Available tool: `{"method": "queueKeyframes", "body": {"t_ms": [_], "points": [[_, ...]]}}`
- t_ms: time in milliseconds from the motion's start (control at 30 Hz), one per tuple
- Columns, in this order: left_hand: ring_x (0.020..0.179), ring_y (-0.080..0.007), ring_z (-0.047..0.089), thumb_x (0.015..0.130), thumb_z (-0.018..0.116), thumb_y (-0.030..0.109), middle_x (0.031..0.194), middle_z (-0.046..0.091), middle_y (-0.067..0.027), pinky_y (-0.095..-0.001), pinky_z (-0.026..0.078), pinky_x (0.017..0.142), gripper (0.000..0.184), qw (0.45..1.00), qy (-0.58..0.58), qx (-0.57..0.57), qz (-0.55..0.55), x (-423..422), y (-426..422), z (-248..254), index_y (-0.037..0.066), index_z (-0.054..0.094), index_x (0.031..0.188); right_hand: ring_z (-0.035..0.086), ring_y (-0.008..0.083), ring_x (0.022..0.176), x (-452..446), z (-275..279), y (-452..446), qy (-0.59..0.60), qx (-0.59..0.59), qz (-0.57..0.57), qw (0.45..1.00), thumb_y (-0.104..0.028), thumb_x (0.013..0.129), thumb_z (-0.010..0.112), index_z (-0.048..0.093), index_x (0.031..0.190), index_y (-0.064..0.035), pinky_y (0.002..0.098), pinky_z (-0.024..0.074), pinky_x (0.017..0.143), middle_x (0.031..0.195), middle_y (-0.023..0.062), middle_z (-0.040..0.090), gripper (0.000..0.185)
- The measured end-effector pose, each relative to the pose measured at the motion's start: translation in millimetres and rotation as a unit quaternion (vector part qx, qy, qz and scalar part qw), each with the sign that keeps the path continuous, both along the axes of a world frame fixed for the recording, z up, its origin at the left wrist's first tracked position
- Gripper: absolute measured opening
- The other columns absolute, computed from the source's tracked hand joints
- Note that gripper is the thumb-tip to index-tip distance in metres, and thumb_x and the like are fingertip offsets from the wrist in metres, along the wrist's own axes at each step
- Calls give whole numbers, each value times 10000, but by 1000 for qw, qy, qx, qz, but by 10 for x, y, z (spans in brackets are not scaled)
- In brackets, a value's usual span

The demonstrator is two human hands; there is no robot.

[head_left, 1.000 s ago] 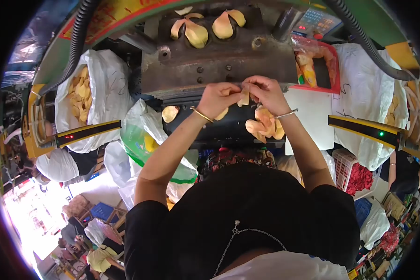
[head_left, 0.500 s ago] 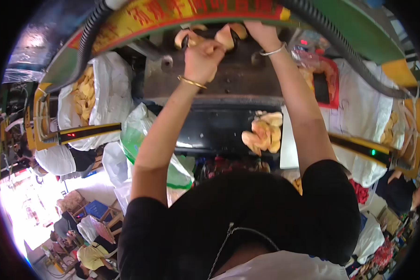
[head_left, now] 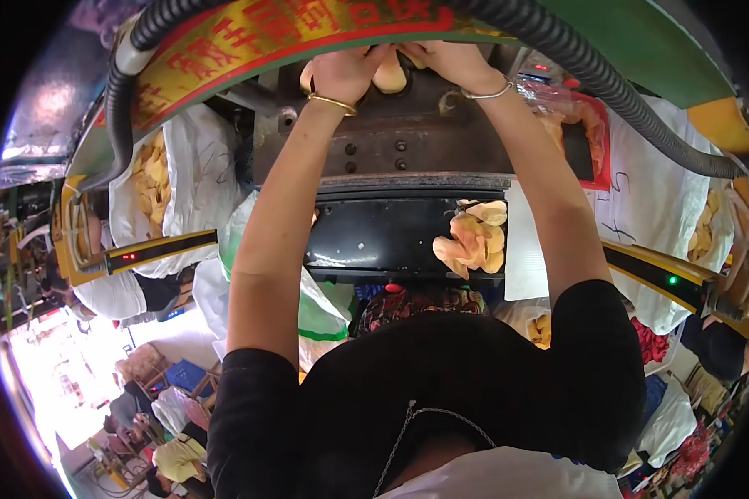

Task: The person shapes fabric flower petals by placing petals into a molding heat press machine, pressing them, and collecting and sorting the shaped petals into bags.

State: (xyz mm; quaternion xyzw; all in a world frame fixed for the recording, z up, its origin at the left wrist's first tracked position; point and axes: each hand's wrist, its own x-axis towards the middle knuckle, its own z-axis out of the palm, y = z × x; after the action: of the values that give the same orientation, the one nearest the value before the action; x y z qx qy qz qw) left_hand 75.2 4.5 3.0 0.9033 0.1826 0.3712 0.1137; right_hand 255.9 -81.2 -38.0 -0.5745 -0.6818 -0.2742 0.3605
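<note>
My left hand [head_left: 342, 75], with a gold bangle at its wrist, is over the dark metal press block [head_left: 324, 156] at the top. To its right, my right hand [head_left: 455, 63], with a silver bangle, reaches over the same block. The fingertips of both are partly hidden by the green and yellow machine frame. A pale orange curved piece [head_left: 389, 76] lies on the block between my hands. On the black tray [head_left: 366, 237] below, a pile of similar pieces [head_left: 477, 239] sits at the right end.
White sacks of pale pieces stand at left [head_left: 198, 158] and right [head_left: 653, 191]. A red-rimmed tray [head_left: 601, 137] is right of the block. Yellow sensor bars [head_left: 166, 251] flank the work area, and ribbed hoses [head_left: 607, 79] arch overhead. Other people are at lower left.
Both hands have gone from above the tray's upper edge up to the pieces on the block. The loose pieces near the tray's left and middle are no longer seen there.
</note>
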Motion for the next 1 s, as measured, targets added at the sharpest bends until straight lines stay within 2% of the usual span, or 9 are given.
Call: {"method": "queueKeyframes", "body": {"t_ms": [200,367,433,500,667,800,867,933,1000], "points": [[728,-210,680,796,699,198,810,697,-93,-278,512,648,197,999,41,-3,-6,16,-21,16,47,700,923,628,256,714,-8,-48,-47,29,-67,-13,997,-278,843,672,667,977,-136,360,492,614,810,72,643,196],[711,-248,669,809,677,246,801,690,-88,-312,515,638,181,995,90,30,31,22,-10,20,100,713,910,637,269,746,-37,-74,-31,13,-30,-5,999,-293,857,645,676,988,-160,366,503,639,859,55,661,189],[716,-263,664,810,671,264,808,687,-86,-329,516,639,178,989,132,34,49,53,10,-36,122,718,907,646,295,861,-124,72,-119,112,-124,-2,986,-376,922,530,637,1136,-240,385,520,715,1012,59,669,276],[655,-305,629,794,619,332,715,647,-94,-444,490,570,182,987,78,143,17,69,76,-92,177,693,856,619,278,920,-145,75,-111,143,-185,-18,972,-386,923,523,613,1167,-233,375,496,763,1073,66,635,302],[701,-315,635,813,588,356,728,652,-99,-442,494,612,224,988,93,121,-5,157,-3,-7,163,686,866,485,197,1216,-191,98,-81,317,-424,-17,848,-433,932,483,493,1322,-198,326,377,1004,1379,103,468,456],[747,-325,632,828,566,361,776,657,-106,-428,497,666,254,981,194,32,-1,87,93,184,145,679,899,434,218,1276,-267,592,-386,215,-404,-4,889,-454,938,453,472,1342,-204,330,334,1051,1410,93,440,476],[907,-282,638,842,573,356,978,677,-84,-337,478,806,312,950,313,-2,22,123,155,214,160,675,1061,464,229,1248,-200,400,-219,170,-341,2,925,-453,930,465,470,1341,-209,341,356,1032,1376,99,474,478],[908,-266,638,827,599,317,982,674,-86,-325,477,802,300,962,271,-36,11,78,87,246,150,670,1065,494,240,1220,-31,104,-28,125,-276,5,953,-452,922,478,468,1340,-214,352,378,1012,1342,106,509,481],[910,-249,637,813,625,278,986,670,-89,-313,476,798,294,970,230,-77,-6,0,2,252,139,666,1069,541,243,1155,124,-151,75,401,-329,134,844,-415,905,542,452,1342,-139,334,397,984,1260,101,569,525]]}}
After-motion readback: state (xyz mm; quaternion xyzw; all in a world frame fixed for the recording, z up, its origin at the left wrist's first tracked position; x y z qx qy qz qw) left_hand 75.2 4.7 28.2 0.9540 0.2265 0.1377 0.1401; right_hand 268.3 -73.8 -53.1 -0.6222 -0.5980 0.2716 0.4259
